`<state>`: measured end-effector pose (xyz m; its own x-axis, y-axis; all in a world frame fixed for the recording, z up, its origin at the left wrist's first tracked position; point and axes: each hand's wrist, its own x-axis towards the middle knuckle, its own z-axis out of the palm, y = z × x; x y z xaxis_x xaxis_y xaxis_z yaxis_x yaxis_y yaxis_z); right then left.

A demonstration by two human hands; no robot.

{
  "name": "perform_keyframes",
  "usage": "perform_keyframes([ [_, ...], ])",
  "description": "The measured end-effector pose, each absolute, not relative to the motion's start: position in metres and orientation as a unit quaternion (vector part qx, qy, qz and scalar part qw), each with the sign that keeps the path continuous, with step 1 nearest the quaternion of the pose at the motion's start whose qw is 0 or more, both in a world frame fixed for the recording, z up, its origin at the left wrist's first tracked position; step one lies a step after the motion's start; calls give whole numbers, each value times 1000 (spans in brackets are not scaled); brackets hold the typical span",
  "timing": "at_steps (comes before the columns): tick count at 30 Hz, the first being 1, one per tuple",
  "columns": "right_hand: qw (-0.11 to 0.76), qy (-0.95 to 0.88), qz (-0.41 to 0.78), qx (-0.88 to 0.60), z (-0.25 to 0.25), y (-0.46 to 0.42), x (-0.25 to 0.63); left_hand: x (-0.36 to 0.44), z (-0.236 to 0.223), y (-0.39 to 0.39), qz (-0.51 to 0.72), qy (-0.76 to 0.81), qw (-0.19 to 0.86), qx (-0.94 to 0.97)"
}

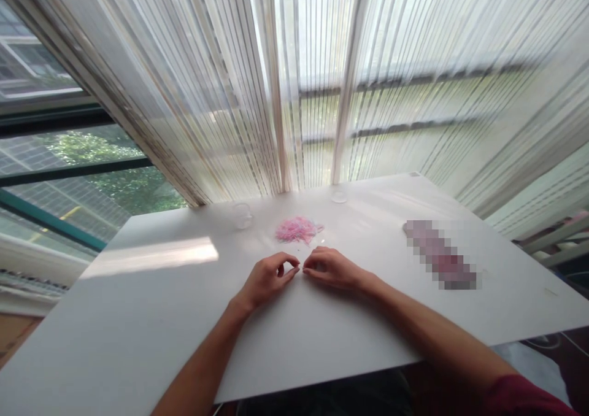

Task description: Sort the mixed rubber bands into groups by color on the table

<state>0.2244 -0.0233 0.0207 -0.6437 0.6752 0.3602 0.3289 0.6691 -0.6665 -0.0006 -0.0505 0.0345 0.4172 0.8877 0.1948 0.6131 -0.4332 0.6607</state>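
shredded pink heap [297, 229] on smooth white table [151, 324]

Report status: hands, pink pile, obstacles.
Left hand and right hand fingertip to fingertip, nearly touching; grip contents unclear. Pink pile just beyond. Clear round object farther back, not between hands and pile.

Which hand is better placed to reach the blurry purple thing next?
Probably the right hand: the purple thing lies on that side of the table, and the left hand would likely have to cross the right arm.
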Motion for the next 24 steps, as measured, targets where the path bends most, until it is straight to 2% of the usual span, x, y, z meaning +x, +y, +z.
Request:
perform_keyframes([
  [24, 306, -855, 284, -306, 16, -22, 226, -3, 38, -51, 252, 474, 235, 810],
])
